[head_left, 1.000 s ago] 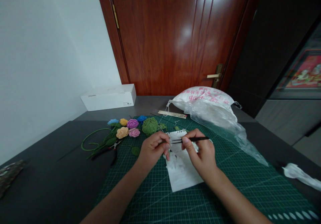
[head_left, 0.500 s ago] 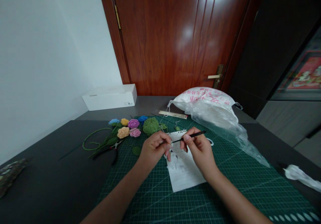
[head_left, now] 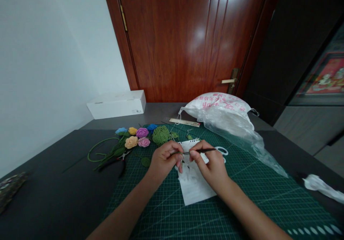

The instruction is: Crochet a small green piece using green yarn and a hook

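My right hand (head_left: 211, 161) pinches a black-handled crochet hook (head_left: 206, 150), its thin tip pointing left toward my other hand. My left hand (head_left: 166, 158) is closed in a pinch at that tip; whatever lies between its fingertips is small, dark and mostly hidden. Both hands hover over a sheet of paper (head_left: 197, 186) with handwriting and a torn top edge. Just beyond the left hand sits a ball of green yarn (head_left: 160, 135). Crocheted flowers, among them a purple one (head_left: 142, 133) and a peach one (head_left: 131, 142), lie to its left on green stems.
A green cutting mat (head_left: 242, 190) spreads under the paper. White-handled scissors (head_left: 221, 151) lie behind my right hand, pliers (head_left: 122, 157) by the stems. A ruler (head_left: 184, 122), a white box (head_left: 116, 105) and a stuffed plastic bag (head_left: 223, 107) stand or lie farther back.
The crochet hook has shifted left and levelled out, its tip now at my left fingertips. My right hand moved left with it, baring more of the scissors' handles.
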`<state>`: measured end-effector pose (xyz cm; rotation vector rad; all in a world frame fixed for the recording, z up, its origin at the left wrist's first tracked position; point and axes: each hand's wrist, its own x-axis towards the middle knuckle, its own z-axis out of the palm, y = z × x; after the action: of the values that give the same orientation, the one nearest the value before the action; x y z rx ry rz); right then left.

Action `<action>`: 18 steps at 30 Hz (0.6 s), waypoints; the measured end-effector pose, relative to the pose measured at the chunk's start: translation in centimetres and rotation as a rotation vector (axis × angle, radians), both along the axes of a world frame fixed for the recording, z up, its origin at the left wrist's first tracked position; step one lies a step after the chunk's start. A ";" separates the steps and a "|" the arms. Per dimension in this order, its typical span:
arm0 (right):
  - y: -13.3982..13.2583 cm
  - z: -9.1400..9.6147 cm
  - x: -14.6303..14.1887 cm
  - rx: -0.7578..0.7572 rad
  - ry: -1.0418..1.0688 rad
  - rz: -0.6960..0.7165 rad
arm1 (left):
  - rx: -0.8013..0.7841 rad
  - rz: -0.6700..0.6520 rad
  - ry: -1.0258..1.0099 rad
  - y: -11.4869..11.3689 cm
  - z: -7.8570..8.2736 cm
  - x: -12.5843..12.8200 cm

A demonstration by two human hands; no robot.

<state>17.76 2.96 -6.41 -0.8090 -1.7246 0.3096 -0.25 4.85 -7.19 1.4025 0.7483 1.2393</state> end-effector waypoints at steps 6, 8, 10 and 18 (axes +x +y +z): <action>-0.1 0.4 0.7 -0.093 0.165 -0.062 | 0.016 0.040 -0.064 -0.2 0.3 0.0; -0.1 0.4 0.5 -0.061 0.127 -0.038 | 0.018 0.040 -0.081 -0.2 0.3 0.1; -0.1 0.5 0.3 -0.015 0.099 -0.021 | 0.017 0.033 -0.096 -0.2 0.2 0.1; -0.1 0.4 0.2 0.044 0.085 -0.013 | -0.009 -0.017 -0.110 -0.2 0.2 0.2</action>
<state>17.91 2.84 -6.01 -0.7648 -1.6404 0.2921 -0.07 4.64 -6.95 1.3194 0.6644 1.2875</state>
